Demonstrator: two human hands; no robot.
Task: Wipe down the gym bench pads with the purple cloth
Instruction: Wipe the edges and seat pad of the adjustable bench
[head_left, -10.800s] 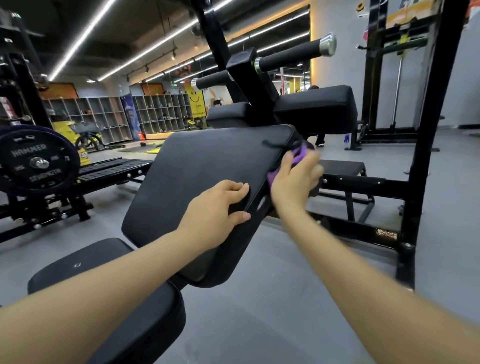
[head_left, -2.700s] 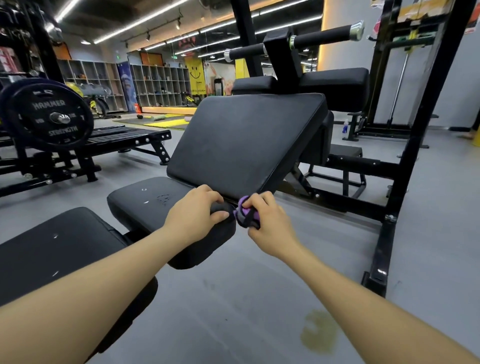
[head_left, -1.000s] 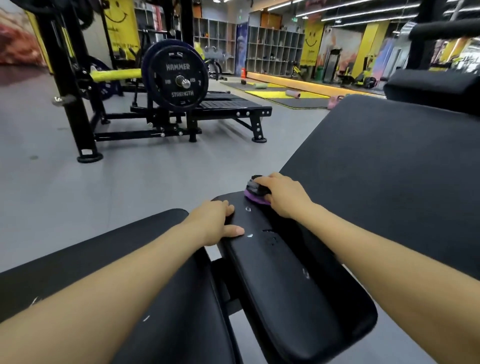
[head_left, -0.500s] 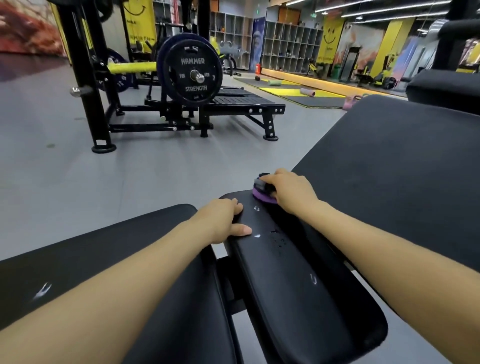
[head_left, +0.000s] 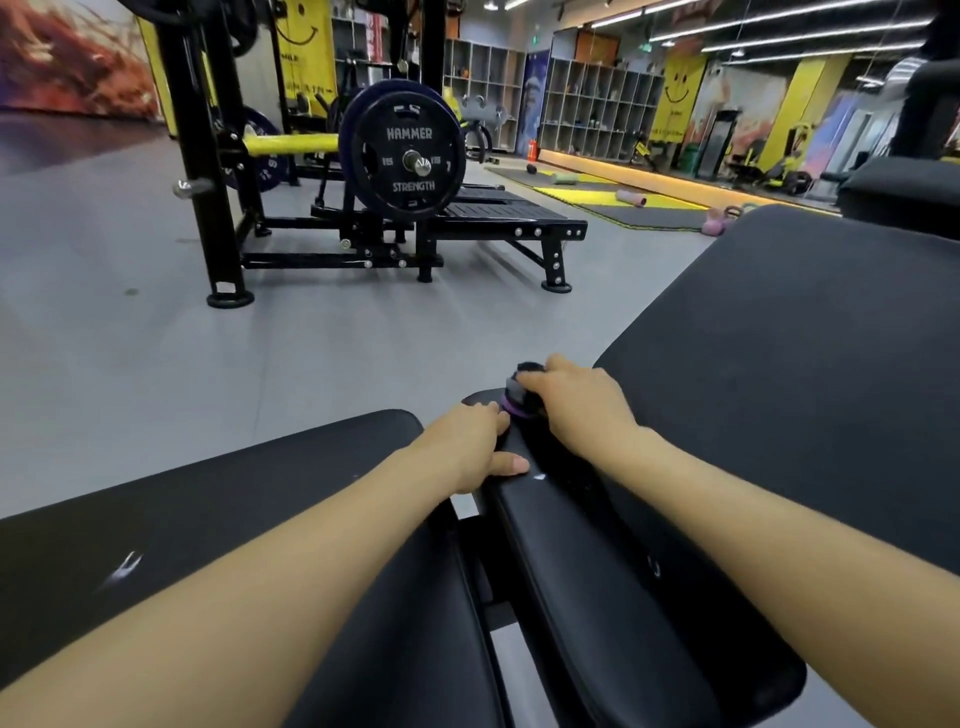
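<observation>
Three black bench pads fill the lower half of the view: a narrow middle seat pad (head_left: 613, 582), a flat pad (head_left: 218, 525) to its left, and a tilted back pad (head_left: 810, 364) on the right. My right hand (head_left: 576, 402) grips the bunched purple cloth (head_left: 517, 400) and presses it on the far end of the middle pad. My left hand (head_left: 470, 447) rests on that pad's near left edge, fingers over the side, thumb on top, close to the cloth.
A black plate-loaded machine (head_left: 363, 228) with a Hammer Strength weight plate (head_left: 408, 150) stands on the grey floor ahead to the left. Yellow and black mats (head_left: 623, 200), foam rollers and pink kettlebells (head_left: 714, 221) lie farther back. Cubby shelves (head_left: 597, 111) line the far wall.
My right hand has slid the cloth slightly along the far end of the middle pad, and my left hand has moved closer to it. The camera has turned a little to the left.
</observation>
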